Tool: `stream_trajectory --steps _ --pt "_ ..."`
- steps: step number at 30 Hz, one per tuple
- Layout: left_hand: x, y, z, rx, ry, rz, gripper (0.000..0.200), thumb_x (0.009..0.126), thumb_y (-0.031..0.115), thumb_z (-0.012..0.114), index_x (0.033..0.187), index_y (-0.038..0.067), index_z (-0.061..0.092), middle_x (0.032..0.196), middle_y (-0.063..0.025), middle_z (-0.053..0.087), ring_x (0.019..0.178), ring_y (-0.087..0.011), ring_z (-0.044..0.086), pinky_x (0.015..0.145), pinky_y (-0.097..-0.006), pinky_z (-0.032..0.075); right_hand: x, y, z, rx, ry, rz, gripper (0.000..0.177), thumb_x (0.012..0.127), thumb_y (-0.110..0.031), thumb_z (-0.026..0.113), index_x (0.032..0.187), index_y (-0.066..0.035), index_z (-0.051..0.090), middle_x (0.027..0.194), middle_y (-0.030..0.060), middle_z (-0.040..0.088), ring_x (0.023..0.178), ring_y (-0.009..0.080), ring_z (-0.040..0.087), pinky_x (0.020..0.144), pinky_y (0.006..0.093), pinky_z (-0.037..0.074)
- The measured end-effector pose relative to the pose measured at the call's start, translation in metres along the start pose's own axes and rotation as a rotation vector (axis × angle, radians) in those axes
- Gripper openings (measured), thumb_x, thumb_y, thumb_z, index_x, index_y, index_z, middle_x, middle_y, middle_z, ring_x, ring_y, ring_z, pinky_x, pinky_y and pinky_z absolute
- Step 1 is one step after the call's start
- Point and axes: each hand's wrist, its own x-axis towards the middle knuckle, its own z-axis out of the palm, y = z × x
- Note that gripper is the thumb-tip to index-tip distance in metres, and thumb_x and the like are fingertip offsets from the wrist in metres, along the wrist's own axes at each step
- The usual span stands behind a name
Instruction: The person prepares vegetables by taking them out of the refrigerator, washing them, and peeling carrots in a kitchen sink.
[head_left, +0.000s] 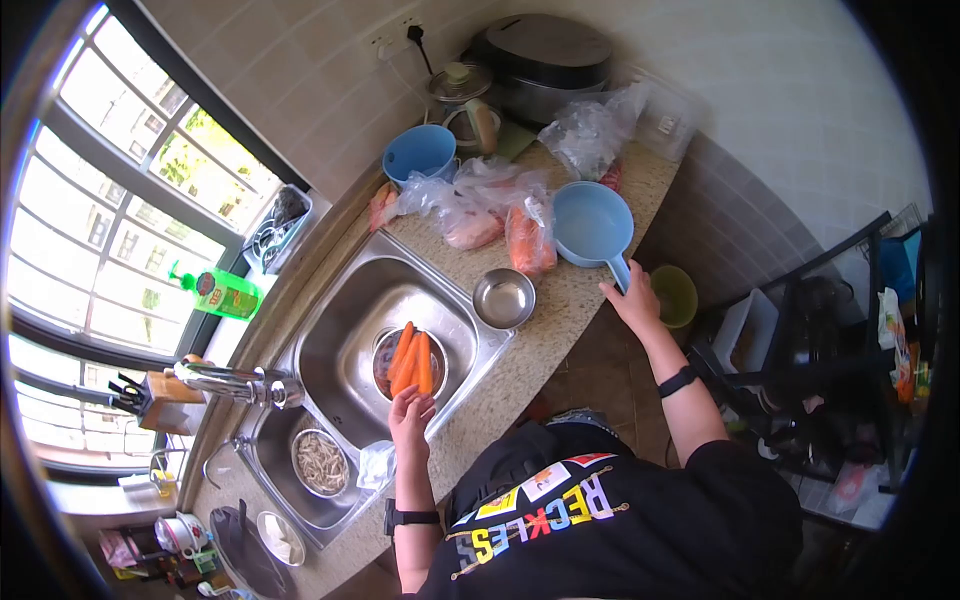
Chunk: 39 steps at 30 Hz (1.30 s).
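My right hand point(634, 300) is closed round the handle of a light blue plastic water dipper point(592, 222), whose bowl rests on the stone counter. My left hand point(410, 420) reaches over the sink's near edge, fingers loosely apart, with fingertips right at the lower ends of several orange carrots point(411, 360). Those carrots lie in a round metal bowl point(441, 372) inside the larger steel sink basin point(340, 330). Between the dipper and the sink, a small steel bowl point(503, 299) sits on the counter rim.
Bagged carrots point(530, 240), bagged meat point(472, 228) and a blue tub point(420, 153) crowd the back counter. The smaller basin holds a bowl of pale strips point(321, 463). A faucet point(240, 383) stands by the window, near a knife block point(168, 402). At right is a black rack point(800, 360).
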Motion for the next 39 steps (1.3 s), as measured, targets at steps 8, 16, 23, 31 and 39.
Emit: stream_trajectory --steps 8,16,23,31,39 --pt "-0.009 0.002 -0.032 -0.063 0.127 -0.022 0.027 0.086 0.007 0.048 0.113 0.004 0.051 0.095 -0.0083 0.06 0.084 -0.017 0.06 0.072 -0.0276 0.05 -0.003 -0.072 -0.047 -0.204 0.001 -0.488 0.058 0.073 -0.034 0.068 0.12 -0.007 0.047 0.104 0.0144 0.052 0.099 0.0318 0.049 0.084 0.0422 0.037" --pt "-0.036 0.032 -0.101 -0.202 0.377 0.16 0.024 0.086 0.007 0.049 0.109 0.004 0.053 0.092 -0.008 0.06 0.078 -0.0144 0.059 0.067 -0.0249 0.049 0.013 -0.246 -0.063 0.285 -0.33 -0.711 0.039 0.077 -0.024 0.065 0.107 -0.001 0.056 0.094 0.0161 0.059 0.084 0.0302 0.057 0.075 0.0364 0.044" --pt "-0.076 0.012 -0.166 -0.273 0.53 0.138 0.026 0.086 0.007 0.048 0.111 0.005 0.052 0.097 -0.0093 0.058 0.085 -0.018 0.059 0.071 -0.0291 0.049 0.04 -0.397 0.048 0.303 -0.702 -0.812 0.04 0.077 -0.03 0.064 0.104 -0.002 0.06 0.091 0.0167 0.063 0.086 0.0289 0.059 0.077 0.035 0.045" --pt "-0.093 -0.003 -0.227 -0.345 0.626 0.14 0.025 0.085 0.006 0.049 0.11 0.006 0.052 0.092 -0.0084 0.059 0.079 -0.017 0.059 0.068 -0.0285 0.05 0.031 -0.543 0.195 -0.166 -0.677 -0.859 0.034 0.08 -0.023 0.061 0.111 -0.01 0.059 0.11 0.016 0.059 0.106 0.0283 0.054 0.092 0.0363 0.041" --pt "-0.098 0.001 -0.259 -0.397 0.692 0.071 0.024 0.085 0.003 0.048 0.108 0.003 0.052 0.093 -0.008 0.058 0.08 -0.015 0.058 0.068 -0.0261 0.049 0.039 -0.589 0.286 -0.628 -0.359 -0.845 0.028 0.077 -0.015 0.057 0.104 -0.017 0.064 0.119 0.0072 0.053 0.115 0.0245 0.043 0.094 0.0366 0.036"
